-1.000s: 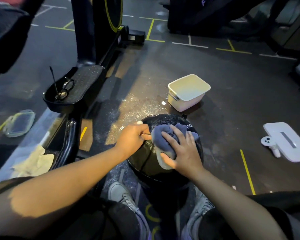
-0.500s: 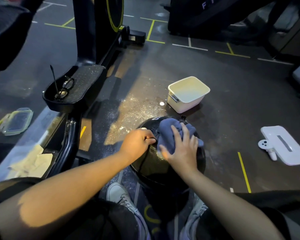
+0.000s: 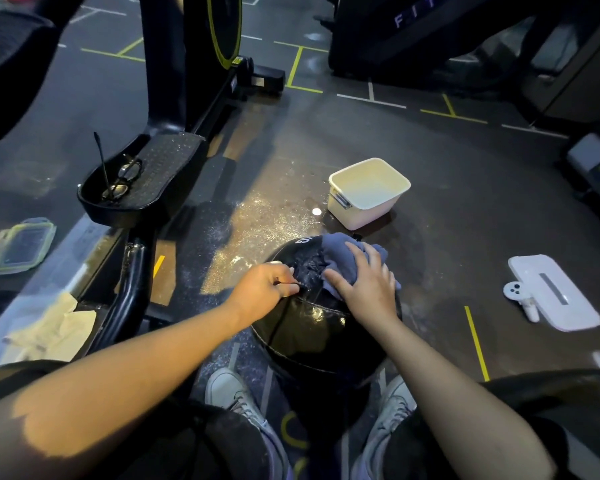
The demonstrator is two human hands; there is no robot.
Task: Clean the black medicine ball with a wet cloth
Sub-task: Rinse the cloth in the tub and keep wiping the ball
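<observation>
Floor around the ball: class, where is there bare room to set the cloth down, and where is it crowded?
Bare floor lies between the white tub and the white flat device, and left of the ball toward the machine frame. It is crowded near the feet, under the ball, and on the pedal holding glasses.

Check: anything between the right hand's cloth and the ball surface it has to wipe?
Nothing visible. The right hand presses the blue cloth straight onto the top of the black medicine ball. The left hand rests on the ball's left side, beside the cloth, not under it.
</observation>
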